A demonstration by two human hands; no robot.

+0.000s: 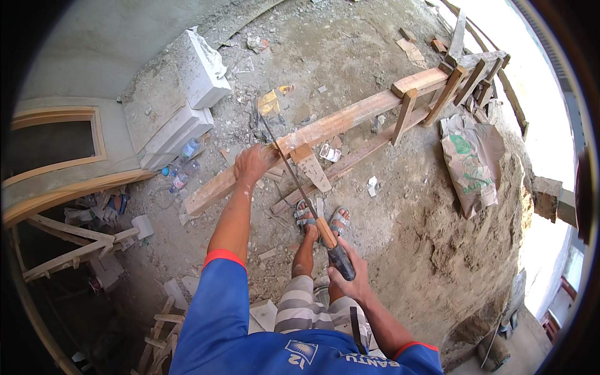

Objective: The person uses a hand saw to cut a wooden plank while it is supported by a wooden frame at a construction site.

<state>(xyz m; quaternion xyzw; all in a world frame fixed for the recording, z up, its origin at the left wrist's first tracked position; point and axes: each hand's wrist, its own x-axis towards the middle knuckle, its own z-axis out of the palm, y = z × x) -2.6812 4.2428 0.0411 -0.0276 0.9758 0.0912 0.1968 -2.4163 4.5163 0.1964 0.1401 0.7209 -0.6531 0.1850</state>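
On a rough concrete floor point(350, 56) strewn with rubble and wood scraps, a person stands over a long wooden plank point(325, 128) that rests on a low timber trestle point(431, 106), running from lower left to upper right. The left hand point(253, 164) presses down on the plank, fingers wrapped over its near edge, clamped on the wood just left of the cut line. The right hand point(349, 275) is closed tight round the dark handle of a handsaw point(294, 178), whose narrow blade slants up and away to meet the plank right beside the left hand. Both sandalled feet point(322, 219) stand just below the plank, under the saw.

The step in hand looks like crosscutting the plank: the blade sits at the near edge of the board, beside the steadying hand, though how deep the cut has gone cannot be told from this view. The next move likely calls for long, even strokes along the line, with the left hand holding the plank firm against the trestle and its fingers kept clear of the teeth, since they lie very close to the blade.

Around the work lie white moulded blocks point(187, 94), plastic bottles point(184, 165), a printed cement sack point(472, 165) and a mound of earth point(475, 250) on the right.
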